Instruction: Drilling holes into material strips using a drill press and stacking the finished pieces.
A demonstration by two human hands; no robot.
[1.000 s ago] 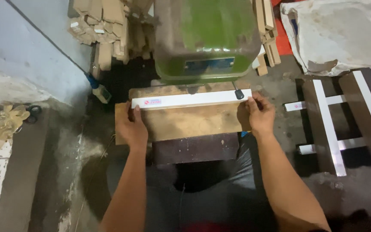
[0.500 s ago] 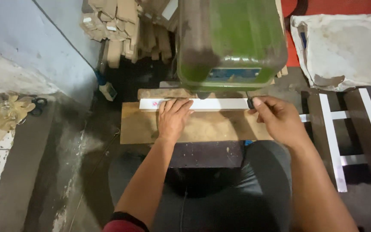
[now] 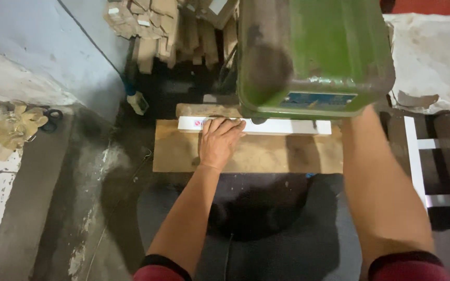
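Left hand (image 3: 220, 141) lies flat on the white strip (image 3: 287, 126) under the green press (image 3: 313, 52), fingertips at risk of pinching; right hand hidden, state unclear.

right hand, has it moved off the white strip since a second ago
Yes. It gripped the white strip at its right end on the wooden board; now the arm reaches up behind the green machine, which hides the hand.

green machine (image 3: 313, 52), white strip (image 3: 287, 126), brown board (image 3: 277, 154)
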